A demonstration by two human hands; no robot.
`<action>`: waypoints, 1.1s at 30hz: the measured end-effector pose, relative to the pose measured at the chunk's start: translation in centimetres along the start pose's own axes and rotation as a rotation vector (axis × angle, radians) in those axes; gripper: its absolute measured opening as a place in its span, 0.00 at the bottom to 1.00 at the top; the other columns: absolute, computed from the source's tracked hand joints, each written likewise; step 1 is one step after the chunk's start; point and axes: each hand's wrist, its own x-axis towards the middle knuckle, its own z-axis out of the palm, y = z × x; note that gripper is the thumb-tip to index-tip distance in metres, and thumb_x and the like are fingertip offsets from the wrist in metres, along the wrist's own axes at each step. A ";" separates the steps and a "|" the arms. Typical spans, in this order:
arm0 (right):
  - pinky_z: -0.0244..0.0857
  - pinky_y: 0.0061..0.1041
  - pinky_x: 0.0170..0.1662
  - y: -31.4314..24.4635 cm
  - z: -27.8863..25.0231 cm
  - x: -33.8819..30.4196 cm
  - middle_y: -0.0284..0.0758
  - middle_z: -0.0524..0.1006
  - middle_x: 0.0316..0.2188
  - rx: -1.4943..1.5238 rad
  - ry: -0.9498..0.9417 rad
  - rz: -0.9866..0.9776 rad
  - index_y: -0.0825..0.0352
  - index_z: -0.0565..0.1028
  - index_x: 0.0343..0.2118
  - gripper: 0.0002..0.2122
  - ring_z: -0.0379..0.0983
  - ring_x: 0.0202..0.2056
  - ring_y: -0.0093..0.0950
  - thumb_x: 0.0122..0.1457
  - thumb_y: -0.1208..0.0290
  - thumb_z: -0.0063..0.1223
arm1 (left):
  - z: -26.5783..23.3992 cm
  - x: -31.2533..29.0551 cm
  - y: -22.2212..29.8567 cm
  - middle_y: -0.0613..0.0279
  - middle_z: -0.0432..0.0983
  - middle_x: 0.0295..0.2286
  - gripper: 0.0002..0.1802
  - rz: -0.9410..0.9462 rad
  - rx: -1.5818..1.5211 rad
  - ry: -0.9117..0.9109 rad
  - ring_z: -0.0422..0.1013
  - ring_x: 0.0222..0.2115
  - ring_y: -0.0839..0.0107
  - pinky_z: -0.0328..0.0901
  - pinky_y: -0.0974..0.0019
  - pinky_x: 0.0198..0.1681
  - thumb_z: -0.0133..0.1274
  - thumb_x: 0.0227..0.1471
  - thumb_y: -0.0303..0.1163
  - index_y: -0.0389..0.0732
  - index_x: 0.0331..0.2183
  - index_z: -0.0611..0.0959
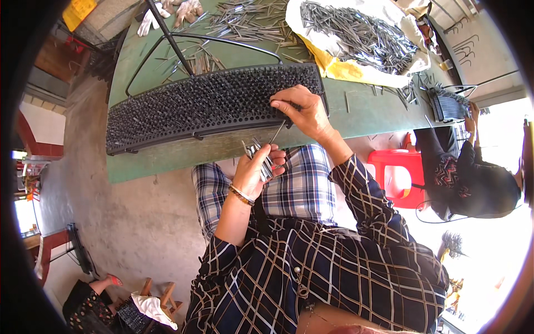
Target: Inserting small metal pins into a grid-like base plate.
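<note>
A long black perforated rack (206, 103), its holes filled with thin metal pins, lies along the near edge of a green table (367, 114). My right hand (303, 111) rests on the rack's right end and pinches one thin metal pin (276, 132) that slants down toward my other hand. My left hand (257, 167), with a bracelet on the wrist, is closed around a bundle of metal pins (261, 158) just below the table edge, above my lap.
Loose pins (245, 22) lie scattered on the table's far side, and a heap of them sits on a white and yellow sheet (356, 33). Another person (473, 172) works on a similar black rack (448, 106) at the right, by a red plastic stool (397, 172). White gloves (150, 19) lie far left.
</note>
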 end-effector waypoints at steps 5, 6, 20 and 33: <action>0.64 0.27 0.40 -0.6 0.1 -0.2 0.32 0.77 0.32 -0.313 0.064 -0.302 0.66 0.79 0.30 0.07 0.72 0.32 0.30 0.46 0.75 0.61 | 0.1 -0.4 0.2 0.57 0.77 0.30 0.15 -0.002 0.005 -0.002 0.75 0.28 0.72 0.72 0.67 0.29 0.49 0.55 0.37 0.35 0.38 0.75; 0.64 0.27 0.40 -0.8 0.1 -0.3 0.32 0.77 0.32 -0.313 0.064 -0.303 0.66 0.79 0.30 0.07 0.72 0.32 0.30 0.46 0.75 0.61 | 0.0 -0.3 0.2 0.58 0.77 0.30 0.14 -0.003 0.006 -0.002 0.75 0.28 0.73 0.72 0.67 0.29 0.49 0.55 0.37 0.35 0.38 0.76; 0.64 0.26 0.36 -1.1 -0.5 -0.3 0.35 0.78 0.33 -0.384 0.094 -0.310 0.66 0.79 0.33 0.08 0.72 0.33 0.30 0.50 0.72 0.59 | -0.3 -0.6 0.0 0.56 0.77 0.31 0.14 -0.021 -0.023 -0.016 0.74 0.29 0.70 0.72 0.66 0.30 0.48 0.56 0.37 0.35 0.37 0.76; 0.67 0.20 0.35 -3.2 -1.8 -0.8 0.35 0.78 0.30 0.093 0.139 0.116 0.71 0.77 0.35 0.06 0.74 0.32 0.22 0.55 0.77 0.55 | 1.1 -0.6 -0.3 0.56 0.77 0.30 0.17 0.054 0.111 -0.168 0.70 0.25 0.77 0.65 0.74 0.23 0.48 0.57 0.38 0.34 0.43 0.75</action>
